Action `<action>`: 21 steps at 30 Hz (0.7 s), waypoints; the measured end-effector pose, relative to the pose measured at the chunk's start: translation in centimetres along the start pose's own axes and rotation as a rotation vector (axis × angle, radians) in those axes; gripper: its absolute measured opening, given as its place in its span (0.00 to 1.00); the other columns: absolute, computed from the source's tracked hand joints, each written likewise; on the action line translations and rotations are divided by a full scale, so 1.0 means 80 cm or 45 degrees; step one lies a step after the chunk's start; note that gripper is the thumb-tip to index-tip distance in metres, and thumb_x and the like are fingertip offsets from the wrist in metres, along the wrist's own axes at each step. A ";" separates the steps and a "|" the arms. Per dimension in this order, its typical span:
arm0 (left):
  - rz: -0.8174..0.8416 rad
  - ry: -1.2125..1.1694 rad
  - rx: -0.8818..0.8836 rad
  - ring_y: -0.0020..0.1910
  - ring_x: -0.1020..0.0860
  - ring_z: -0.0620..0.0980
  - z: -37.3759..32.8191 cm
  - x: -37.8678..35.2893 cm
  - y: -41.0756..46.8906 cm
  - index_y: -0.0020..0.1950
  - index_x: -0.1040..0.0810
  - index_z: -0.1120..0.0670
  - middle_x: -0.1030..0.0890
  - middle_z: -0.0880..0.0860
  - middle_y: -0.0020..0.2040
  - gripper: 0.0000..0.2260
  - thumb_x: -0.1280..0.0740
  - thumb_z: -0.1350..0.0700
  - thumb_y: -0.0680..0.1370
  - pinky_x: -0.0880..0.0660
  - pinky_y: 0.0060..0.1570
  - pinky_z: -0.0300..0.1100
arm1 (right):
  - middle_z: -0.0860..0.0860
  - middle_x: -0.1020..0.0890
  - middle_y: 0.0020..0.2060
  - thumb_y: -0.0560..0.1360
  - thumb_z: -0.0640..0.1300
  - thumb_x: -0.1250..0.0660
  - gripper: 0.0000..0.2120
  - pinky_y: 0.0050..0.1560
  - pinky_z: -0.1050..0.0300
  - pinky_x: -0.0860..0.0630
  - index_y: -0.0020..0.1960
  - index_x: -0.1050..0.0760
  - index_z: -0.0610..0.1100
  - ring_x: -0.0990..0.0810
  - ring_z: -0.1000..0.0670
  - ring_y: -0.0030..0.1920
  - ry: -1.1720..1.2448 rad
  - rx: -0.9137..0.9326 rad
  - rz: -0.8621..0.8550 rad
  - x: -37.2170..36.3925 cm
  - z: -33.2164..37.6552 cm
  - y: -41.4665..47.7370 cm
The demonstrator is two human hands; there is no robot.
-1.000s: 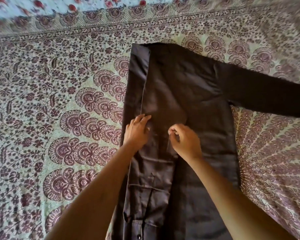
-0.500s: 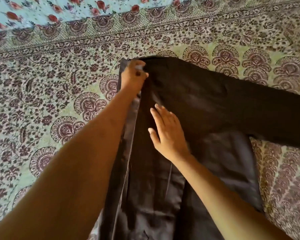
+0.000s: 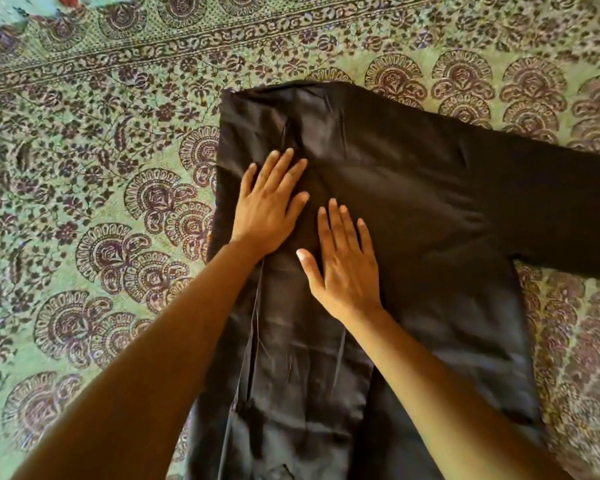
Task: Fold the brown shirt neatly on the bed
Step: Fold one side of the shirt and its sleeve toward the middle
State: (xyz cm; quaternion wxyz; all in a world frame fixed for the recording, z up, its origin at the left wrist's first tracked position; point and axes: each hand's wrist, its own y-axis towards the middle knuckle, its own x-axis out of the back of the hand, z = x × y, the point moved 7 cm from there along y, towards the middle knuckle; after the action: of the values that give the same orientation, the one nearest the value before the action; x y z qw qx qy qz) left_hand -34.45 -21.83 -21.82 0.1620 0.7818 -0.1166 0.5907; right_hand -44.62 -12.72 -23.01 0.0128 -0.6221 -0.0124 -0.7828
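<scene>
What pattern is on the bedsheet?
Bedsheet: pale green with dark maroon floral and fan motifs; head view.

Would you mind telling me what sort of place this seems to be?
Probably a bedroom, seen from above a bed: a floral-printed bedspread fills the view, and the brown shirt lies spread on it, one sleeve out, with the left hand and right hand flat on the cloth.

The shirt [image 3: 413, 202] is lying flat on the bed [image 3: 84, 202], its sleeve [image 3: 551, 209] stretching toward 3 o'clock. Both hands are resting on it, the left hand [image 3: 269, 206] lying just beside the right hand [image 3: 343, 265], at its 10 o'clock
</scene>
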 end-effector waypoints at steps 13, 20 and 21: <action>0.341 0.177 0.120 0.77 0.51 0.49 -0.009 0.021 0.009 0.77 0.51 0.52 0.51 0.50 0.78 0.27 0.49 0.44 0.81 0.58 0.73 0.55 | 0.41 0.40 0.73 0.76 0.58 0.50 0.33 0.70 0.47 0.48 0.73 0.43 0.39 0.37 0.43 0.72 -0.111 -0.195 0.136 0.009 -0.028 -0.119; 0.450 0.095 -0.368 0.73 0.36 0.53 -0.085 0.010 -0.225 0.74 0.38 0.50 0.37 0.55 0.74 0.25 0.49 0.43 0.78 0.42 0.70 0.58 | 0.41 0.42 0.73 0.77 0.54 0.53 0.30 0.72 0.47 0.51 0.74 0.44 0.39 0.42 0.43 0.74 -0.081 -0.100 0.160 0.007 -0.031 -0.114; 0.484 0.131 -0.471 0.73 0.37 0.54 -0.090 0.003 -0.264 0.74 0.39 0.50 0.37 0.55 0.74 0.25 0.49 0.43 0.79 0.42 0.70 0.58 | 0.41 0.43 0.74 0.77 0.54 0.54 0.30 0.73 0.47 0.51 0.74 0.46 0.39 0.44 0.44 0.74 -0.085 -0.092 0.161 0.006 -0.031 -0.116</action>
State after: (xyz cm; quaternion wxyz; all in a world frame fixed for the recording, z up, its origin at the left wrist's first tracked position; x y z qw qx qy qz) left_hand -32.91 0.44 -22.24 0.1942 0.6719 -0.3588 0.6182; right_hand -47.45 -3.52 -23.15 0.0393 -0.6475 0.0549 -0.7590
